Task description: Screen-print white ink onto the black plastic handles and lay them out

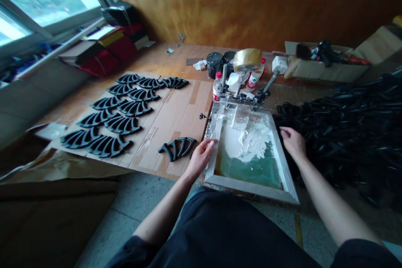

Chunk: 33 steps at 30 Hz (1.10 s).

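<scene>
A screen-printing frame (290, 190) lies in front of me, with thick white ink (256, 142) spread over the upper part of its green mesh. A pale squeegee (240, 119) rests in the ink near the hinge end. My left hand (201, 157) is closed at the frame's left rail, its thumb and fingers against the edge. Just beyond the right rail, my right hand (293, 140) has its fingers curled together beside a heap of black plastic parts (342, 134); what they hold, if anything, is hidden. Several black curved, ribbed parts (179, 148) stand left of my left hand.
More ribbed parts (109, 144) stand in rows on a cardboard sheet (176, 113). Behind the frame are its clamps (241, 98), a red-capped bottle (216, 88), black tubs (215, 65) and a tape roll (248, 58). An open carton (323, 69) stands back right.
</scene>
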Tool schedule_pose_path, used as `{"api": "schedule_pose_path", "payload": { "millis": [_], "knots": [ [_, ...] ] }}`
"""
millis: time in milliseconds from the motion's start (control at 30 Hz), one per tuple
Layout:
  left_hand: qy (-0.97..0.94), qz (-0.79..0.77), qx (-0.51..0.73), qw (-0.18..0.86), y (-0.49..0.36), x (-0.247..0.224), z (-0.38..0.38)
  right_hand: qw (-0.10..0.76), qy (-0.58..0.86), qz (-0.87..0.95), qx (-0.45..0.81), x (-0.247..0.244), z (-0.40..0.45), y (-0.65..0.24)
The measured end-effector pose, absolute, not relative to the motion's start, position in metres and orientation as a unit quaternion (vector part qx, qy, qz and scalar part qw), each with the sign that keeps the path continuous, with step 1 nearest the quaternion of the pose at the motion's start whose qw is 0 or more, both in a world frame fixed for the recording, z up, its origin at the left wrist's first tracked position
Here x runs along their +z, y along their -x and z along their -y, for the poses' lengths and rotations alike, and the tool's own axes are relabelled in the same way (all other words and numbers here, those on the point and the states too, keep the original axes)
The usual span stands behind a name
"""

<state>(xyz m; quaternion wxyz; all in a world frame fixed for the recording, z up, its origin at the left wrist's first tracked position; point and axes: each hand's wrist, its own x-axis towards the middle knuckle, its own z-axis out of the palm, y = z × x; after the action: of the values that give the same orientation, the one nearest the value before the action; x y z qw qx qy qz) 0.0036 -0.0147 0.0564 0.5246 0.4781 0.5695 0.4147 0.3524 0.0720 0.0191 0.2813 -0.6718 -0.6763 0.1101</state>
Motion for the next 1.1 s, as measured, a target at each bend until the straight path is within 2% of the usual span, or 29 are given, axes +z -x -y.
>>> {"api": "schedule_pose_path", "payload": {
  "millis": [100, 200, 367, 600, 700, 900, 1000, 1100],
  "knots": [
    [-0.495, -0.616, 0.37, 0.488, -0.004, 0.018, 0.016, 0.327, 0.613, 0.718, 0.045, 0.042, -0.093, -0.321],
    [-0.523, -0.648, 0.333, 0.443, -0.004, -0.006, 0.011, 0.275, 0.542, 0.794, -0.008, 0.059, -0.106, -0.266],
    [-0.549, -0.653, 0.3, 0.428, -0.002, -0.02, 0.005, 0.128, 0.526, 0.838, 0.065, 0.054, -0.09, -0.223],
    [-0.55, -0.658, 0.286, 0.429, 0.001, -0.025, 0.006, 0.117, 0.296, 0.941, 0.114, 0.043, -0.037, -0.257],
    [-0.543, -0.66, 0.294, 0.427, 0.001, -0.028, 0.005, 0.093, 0.272, 0.946, 0.15, 0.053, -0.041, -0.261],
    [-0.528, -0.654, 0.308, 0.446, 0.001, -0.026, 0.005, 0.198, 0.341, 0.917, 0.06, 0.034, -0.033, -0.247],
    [-0.527, -0.656, 0.312, 0.44, 0.001, -0.024, 0.005, 0.209, 0.31, 0.923, 0.091, 0.025, -0.021, -0.25],
    [-0.522, -0.656, 0.309, 0.45, 0.001, -0.016, 0.005, 0.21, 0.347, 0.903, 0.142, 0.037, -0.033, -0.248]
  ]
}}
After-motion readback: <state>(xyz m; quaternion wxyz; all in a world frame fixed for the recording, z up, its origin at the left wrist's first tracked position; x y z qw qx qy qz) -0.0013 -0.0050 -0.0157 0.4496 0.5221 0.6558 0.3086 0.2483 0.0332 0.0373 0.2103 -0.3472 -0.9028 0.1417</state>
